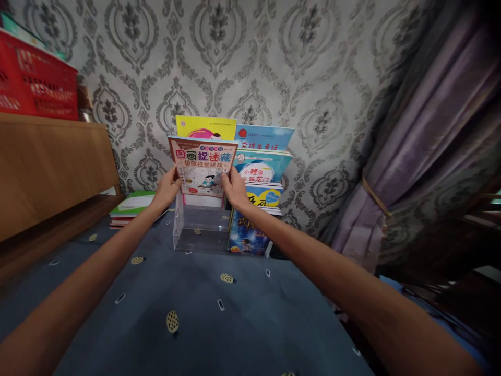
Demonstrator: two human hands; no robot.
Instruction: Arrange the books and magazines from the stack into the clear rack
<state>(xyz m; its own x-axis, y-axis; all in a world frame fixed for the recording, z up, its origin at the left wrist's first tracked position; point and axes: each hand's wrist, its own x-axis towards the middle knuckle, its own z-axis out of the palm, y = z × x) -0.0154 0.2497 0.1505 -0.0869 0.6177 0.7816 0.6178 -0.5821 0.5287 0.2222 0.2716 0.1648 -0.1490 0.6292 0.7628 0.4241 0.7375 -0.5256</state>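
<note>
Between my two hands is a picture book (203, 168) with a brown border, held upright at its side edges. My left hand (168, 188) grips its left edge, and my right hand (235, 188) its right edge. The book is over the left half of a clear tiered book rack (201, 240); whether its lower edge rests on a tier I cannot tell. A yellow book (205, 122) stands behind it. In the right half several books rise in steps: a light blue one (270, 136), a teal one (282, 162), a yellow-and-blue one (274, 197) and a dark blue one (248, 235).
A small stack of books (133, 203) lies left of the rack on the dark patterned tablecloth (195, 313). A wooden cabinet (55, 167) with a red basket (47, 83) on it stands at the left. Tied purple curtains (407, 141) hang at the right, before the wallpapered wall (274, 62).
</note>
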